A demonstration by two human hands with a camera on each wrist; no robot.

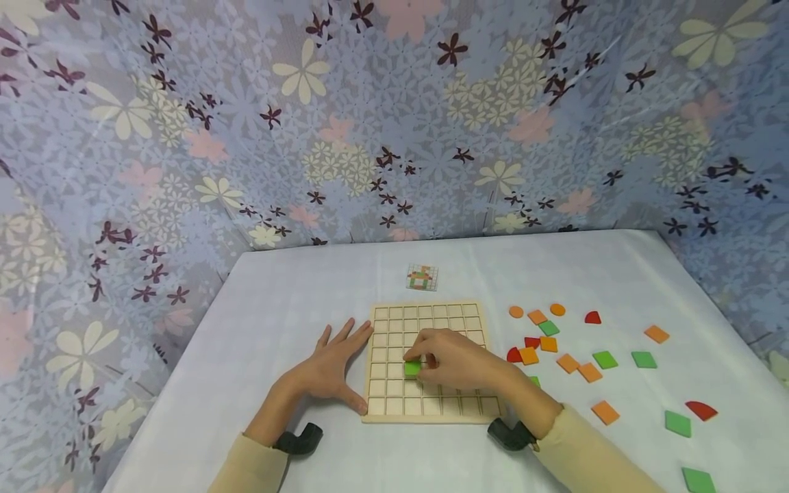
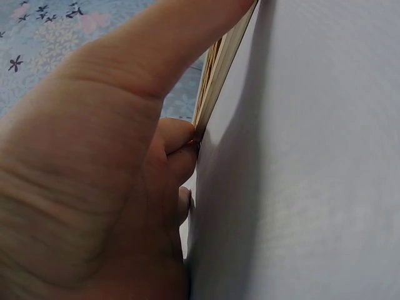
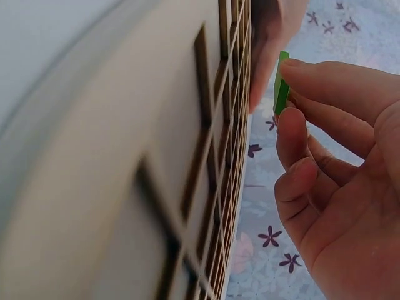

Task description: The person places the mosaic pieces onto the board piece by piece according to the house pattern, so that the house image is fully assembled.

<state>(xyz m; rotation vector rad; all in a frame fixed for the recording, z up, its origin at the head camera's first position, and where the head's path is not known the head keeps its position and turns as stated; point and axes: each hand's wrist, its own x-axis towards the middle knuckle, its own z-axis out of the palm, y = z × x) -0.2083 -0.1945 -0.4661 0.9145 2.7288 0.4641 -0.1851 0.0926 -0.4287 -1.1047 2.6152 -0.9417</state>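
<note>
A wooden grid board [image 1: 394,419] with square cells lies on the white-covered table. My right hand [image 1: 457,357] is over its middle and pinches a green square tile [image 1: 412,370] between thumb and fingers. In the right wrist view the tile [image 3: 282,82] is seen nearly edge-on, held by the fingertips just off the grid. At the board's left side rests my left hand [image 1: 331,366], fingers spread and straight. Its thumb is at the near left corner and its fingertips touch the left edge; the left wrist view shows the thumb [image 2: 125,59] along the board's side.
Right of the board lie several loose tiles: orange squares [image 1: 605,412], green diamonds [image 1: 678,423], red quarter circles [image 1: 701,410] and orange discs [image 1: 557,310]. A small pattern card [image 1: 422,277] lies beyond the board. A flowered cloth [image 1: 394,137] hangs behind the table.
</note>
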